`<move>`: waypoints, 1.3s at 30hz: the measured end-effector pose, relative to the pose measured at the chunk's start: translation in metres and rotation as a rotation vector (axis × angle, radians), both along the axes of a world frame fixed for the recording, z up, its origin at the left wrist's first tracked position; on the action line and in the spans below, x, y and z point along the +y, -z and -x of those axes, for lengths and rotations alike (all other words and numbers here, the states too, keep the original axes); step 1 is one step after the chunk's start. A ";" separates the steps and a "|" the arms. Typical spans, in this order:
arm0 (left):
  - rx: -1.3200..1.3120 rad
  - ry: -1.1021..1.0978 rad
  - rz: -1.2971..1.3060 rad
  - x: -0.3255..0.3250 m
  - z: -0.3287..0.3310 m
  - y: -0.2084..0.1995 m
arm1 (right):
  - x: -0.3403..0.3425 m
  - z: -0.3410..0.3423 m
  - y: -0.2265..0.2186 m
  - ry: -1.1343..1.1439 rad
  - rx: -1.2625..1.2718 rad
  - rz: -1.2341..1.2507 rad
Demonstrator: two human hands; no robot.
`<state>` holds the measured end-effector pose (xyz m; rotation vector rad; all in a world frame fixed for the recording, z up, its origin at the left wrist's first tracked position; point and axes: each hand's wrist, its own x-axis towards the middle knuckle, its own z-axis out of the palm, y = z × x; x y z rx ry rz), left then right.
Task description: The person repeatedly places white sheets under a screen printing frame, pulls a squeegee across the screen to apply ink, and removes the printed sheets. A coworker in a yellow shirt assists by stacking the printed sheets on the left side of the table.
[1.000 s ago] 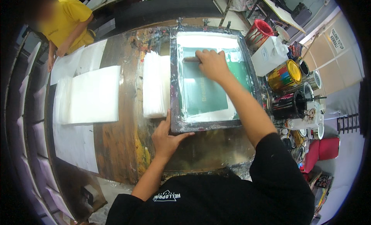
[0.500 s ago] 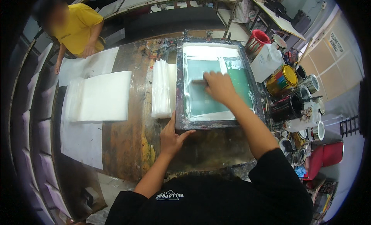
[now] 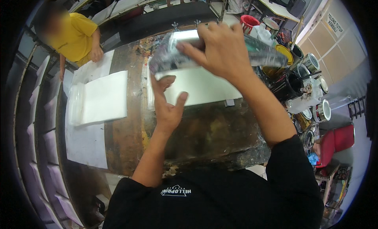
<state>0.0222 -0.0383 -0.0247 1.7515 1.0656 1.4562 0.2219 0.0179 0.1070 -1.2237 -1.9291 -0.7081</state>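
The screen-printing frame point(image 3: 260, 56) is raised and tilted, its near edge well above the table. My left hand point(image 3: 167, 107) is at its near left corner, index finger up against the rim, thumb and fingers apart. Over the frame, my right hand point(image 3: 224, 52) is closed, its thumb stretched to the left. A dark piece shows between thumb and fingers, probably the squeegee's handle; most of it is hidden. Below the frame lies a pale flat sheet or board point(image 3: 201, 87) with a small grey tab point(image 3: 229, 103) at its near edge. White paper point(image 3: 150, 96) shows partly behind my left hand.
A stack of white sheets point(image 3: 104, 97) rests on the table's left. Ink cans, including a yellow-rimmed can point(image 3: 284, 54) and a red pail point(image 3: 249, 22), crowd the right side. A person in yellow point(image 3: 76, 36) stands at the far left beside racks point(image 3: 51, 95).
The frame has gone from flat on the table to lifted and tilted, uncovering the pale surface beneath. Both hands have moved up and away from me. The other person has shifted slightly.
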 end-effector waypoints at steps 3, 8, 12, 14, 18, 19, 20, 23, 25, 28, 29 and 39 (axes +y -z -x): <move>0.989 -0.105 0.043 -0.012 0.001 0.025 | 0.027 -0.003 -0.043 0.033 -0.017 0.088; 1.158 -0.217 0.145 -0.032 -0.005 0.076 | 0.053 -0.013 -0.087 -0.034 -0.002 0.396; 1.226 -0.237 0.151 -0.030 -0.008 0.079 | 0.064 -0.007 -0.090 0.065 0.017 0.231; 1.233 -0.203 0.182 -0.027 -0.008 0.074 | 0.063 -0.008 -0.089 0.031 0.035 0.251; 1.198 -0.174 0.191 -0.027 -0.009 0.067 | 0.052 -0.010 -0.085 -0.013 0.055 0.222; 1.218 -0.223 0.086 -0.028 -0.010 0.067 | 0.049 -0.010 -0.084 -0.001 0.053 0.272; 1.209 -0.223 0.167 -0.029 -0.011 0.066 | 0.047 -0.009 -0.083 0.011 0.048 0.320; 1.236 -0.281 0.197 -0.029 -0.013 0.065 | 0.045 -0.006 -0.079 -0.008 0.090 0.237; 1.273 -0.254 0.234 -0.027 -0.012 0.065 | 0.046 -0.005 -0.078 0.022 0.053 0.312; 1.224 -0.235 0.196 -0.025 -0.008 0.066 | 0.049 -0.007 -0.073 0.008 0.047 0.304; 1.221 -0.216 0.235 -0.025 -0.007 0.066 | 0.050 -0.006 -0.069 -0.004 0.054 0.281; 0.863 -0.330 -0.132 0.024 -0.023 0.009 | 0.069 -0.012 -0.067 0.118 -0.045 0.295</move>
